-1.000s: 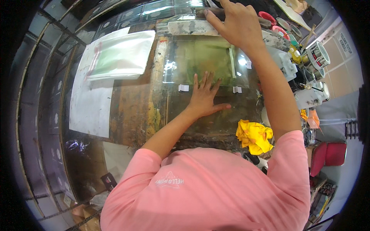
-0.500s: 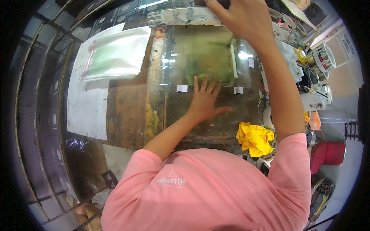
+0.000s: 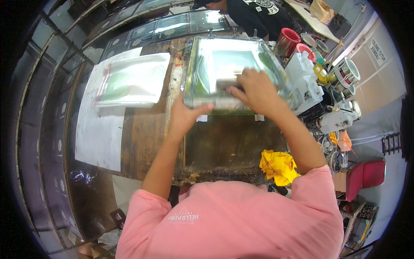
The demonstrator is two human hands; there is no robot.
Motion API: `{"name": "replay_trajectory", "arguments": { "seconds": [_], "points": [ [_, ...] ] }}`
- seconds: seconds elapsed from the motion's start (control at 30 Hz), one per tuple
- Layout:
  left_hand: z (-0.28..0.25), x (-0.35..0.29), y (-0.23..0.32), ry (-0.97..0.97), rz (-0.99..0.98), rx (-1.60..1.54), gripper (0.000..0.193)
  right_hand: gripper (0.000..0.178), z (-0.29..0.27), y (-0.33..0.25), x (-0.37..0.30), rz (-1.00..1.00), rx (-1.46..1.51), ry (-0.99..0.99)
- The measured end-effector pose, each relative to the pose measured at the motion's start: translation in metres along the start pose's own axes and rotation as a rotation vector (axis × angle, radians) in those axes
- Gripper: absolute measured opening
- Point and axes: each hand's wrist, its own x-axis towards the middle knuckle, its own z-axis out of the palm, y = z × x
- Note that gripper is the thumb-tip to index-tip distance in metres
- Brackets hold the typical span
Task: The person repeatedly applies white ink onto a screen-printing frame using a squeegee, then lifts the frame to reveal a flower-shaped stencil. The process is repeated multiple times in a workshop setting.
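From where I stand, the rectangular glossy-railed frame (image 3: pixel 224 102) with its pale inner panel lies toward the far edge of the paint-stained wooden tabletop (image 3: pixel 146 134). It looks stiff and fairly weighty, the panel likely delicate; the rails and corners seem the surest hold. The left hand (image 3: pixel 184 116) spreads its thumb wide at the near-left corner; I can't tell whether its fingers close underneath. The right hand's (image 3: pixel 259 92) grip is narrow, pinching a blurred grey-brown bar-shaped tool (image 3: pixel 227 83) over the panel. Half a second ago the left hand lay flat nearer the tabletop's near edge, the right stretched away, and no frame covered this spot.
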Motion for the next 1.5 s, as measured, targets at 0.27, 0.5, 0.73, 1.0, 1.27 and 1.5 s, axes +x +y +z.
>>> {"name": "replay_trajectory", "arguments": {
  "seconds": [0.27, 0.5, 0.73, 1.0, 1.27, 1.5],
  "points": [
    [0.031, -0.034, -0.098, 0.238, 0.169, 0.810, 0.116, 0.041, 0.071, -0.020, -0.066, 0.172, 0.232, -0.290],
    [0.028, -0.033, -0.107, 0.184, 0.189, 0.744, 0.119, 0.039, 0.118, -0.001, -0.057, 0.111, 0.160, -0.109],
    [0.025, -0.033, -0.100, 0.191, 0.201, 0.776, 0.119, 0.040, 0.176, 0.111, 0.083, 0.105, 0.090, -0.073],
    [0.022, -0.030, -0.096, 0.174, 0.288, 0.655, 0.128, 0.050, 0.187, 0.163, 0.145, 0.081, 0.014, -0.166],
    [0.026, -0.035, -0.106, 0.178, 0.217, 0.660, 0.125, 0.039, 0.151, 0.074, 0.032, 0.083, 0.035, -0.113],
    [0.028, -0.036, -0.095, 0.223, 0.209, 0.655, 0.117, 0.042, 0.062, -0.026, -0.054, 0.134, 0.062, -0.212]
  ]
}}
